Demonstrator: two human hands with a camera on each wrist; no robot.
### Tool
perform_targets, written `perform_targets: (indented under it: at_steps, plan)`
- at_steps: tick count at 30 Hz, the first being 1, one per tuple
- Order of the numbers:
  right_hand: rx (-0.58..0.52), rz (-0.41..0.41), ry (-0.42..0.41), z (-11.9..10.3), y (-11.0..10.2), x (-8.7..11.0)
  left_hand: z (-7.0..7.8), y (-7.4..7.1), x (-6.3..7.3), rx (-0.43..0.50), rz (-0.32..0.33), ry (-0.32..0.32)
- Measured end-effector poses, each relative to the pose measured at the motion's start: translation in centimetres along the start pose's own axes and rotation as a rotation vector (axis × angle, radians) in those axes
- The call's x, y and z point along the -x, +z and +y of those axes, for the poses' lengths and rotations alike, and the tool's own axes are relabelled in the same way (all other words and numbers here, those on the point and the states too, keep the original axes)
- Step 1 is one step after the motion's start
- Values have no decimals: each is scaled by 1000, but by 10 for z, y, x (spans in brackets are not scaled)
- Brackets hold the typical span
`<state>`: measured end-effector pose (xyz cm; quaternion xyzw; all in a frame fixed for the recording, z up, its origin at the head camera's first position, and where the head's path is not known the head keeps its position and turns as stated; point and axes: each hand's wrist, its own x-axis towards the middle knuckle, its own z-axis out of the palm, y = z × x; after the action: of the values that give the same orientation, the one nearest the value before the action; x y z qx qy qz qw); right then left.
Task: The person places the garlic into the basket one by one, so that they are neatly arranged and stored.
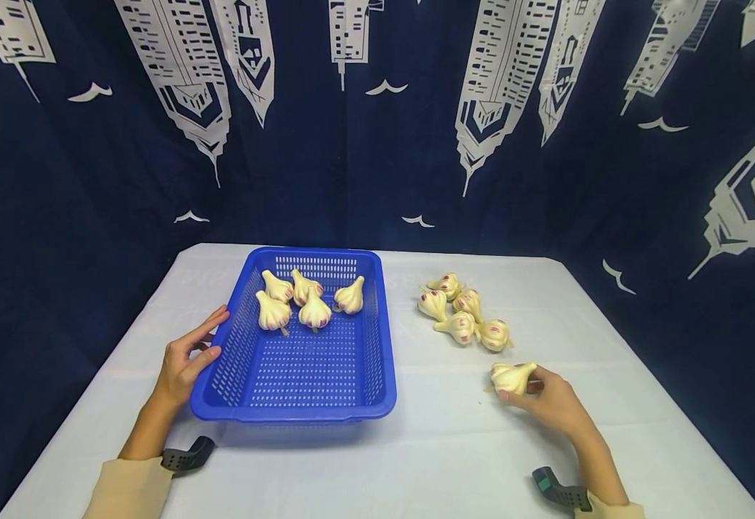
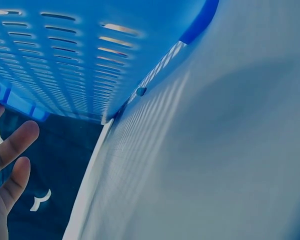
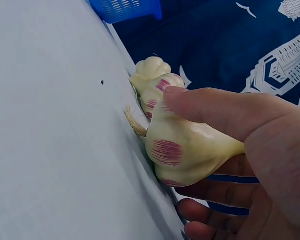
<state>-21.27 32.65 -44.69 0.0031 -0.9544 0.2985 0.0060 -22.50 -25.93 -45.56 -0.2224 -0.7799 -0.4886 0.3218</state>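
Observation:
In the head view my left hand (image 1: 179, 366) touches the left rim of a blue plastic basket (image 1: 387, 360), with index finger and thumb spread apart along it. The left wrist view shows a fingertip at the basket's rim and two other fingers (image 2: 15, 150) off it, fairly straight. Inside the basket, several garlic bulbs (image 1: 274, 313) sit toward the far end. On the right, my right hand (image 1: 555, 404) pinches a garlic bulb (image 3: 177, 145) between thumb and fingers, low at the white tabletop. Its root tuft points away from the palm; whether it touches the cloth I cannot tell.
A loose cluster of several garlic bulbs (image 1: 460, 326) lies right of the basket, beyond my right hand. White cloth covers the table (image 1: 442, 461). A dark blue curtain (image 1: 351, 166) with white building prints hangs behind and at the sides.

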Motion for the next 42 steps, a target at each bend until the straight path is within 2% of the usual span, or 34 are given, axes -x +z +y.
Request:
perform_targets:
  at_steps: [12, 17, 24, 34, 42]
  plan:
    - [-42, 18, -41, 0, 0, 0, 0, 0, -1, 3, 2, -2]
    - [-54, 51, -54, -1, 1, 1, -1, 0, -1, -5, 5, -7]
    - [-79, 110, -106, -5, 2, 2, -4, 1, -1, 11, 2, 19]
    - [-89, 194, -211, -12, 6, -2, -2, 0, -1, 13, 12, 3]
    - [-105, 197, -265, -15, 9, -6, -3, 0, -1, 19, 7, -1]
